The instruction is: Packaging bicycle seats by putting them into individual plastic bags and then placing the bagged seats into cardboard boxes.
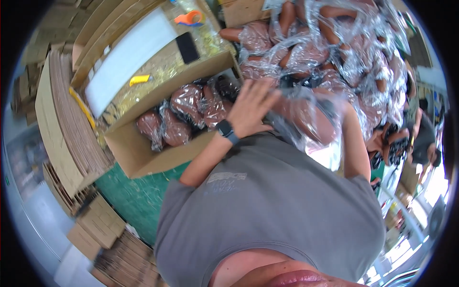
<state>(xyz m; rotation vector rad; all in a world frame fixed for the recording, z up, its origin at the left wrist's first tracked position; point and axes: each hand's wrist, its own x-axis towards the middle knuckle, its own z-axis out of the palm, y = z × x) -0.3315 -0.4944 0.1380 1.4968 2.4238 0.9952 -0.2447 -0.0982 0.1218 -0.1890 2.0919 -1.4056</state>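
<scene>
My left hand (252, 106), with a dark watch (226, 131) on its wrist, reaches over the right end of a long open carton (125, 147). Its fingers are spread and slightly blurred. Inside the carton, several brown doll-like pieces in clear plastic (187, 103) lie side by side. My right hand (338, 109), smeared by motion, grips the right side of a bagged brown doll (306, 117) in front of my chest. The bag is loose and crinkled, so the doll's exact shape is partly hidden.
A heap of bagged brown dolls (330, 52) rises behind my hands. Left of it are a black phone (187, 48), an orange tape dispenser (189, 18), a yellow cutter (140, 80) and a white sheet (134, 57). Flattened cartons (71, 119) stand at left; people are at far right.
</scene>
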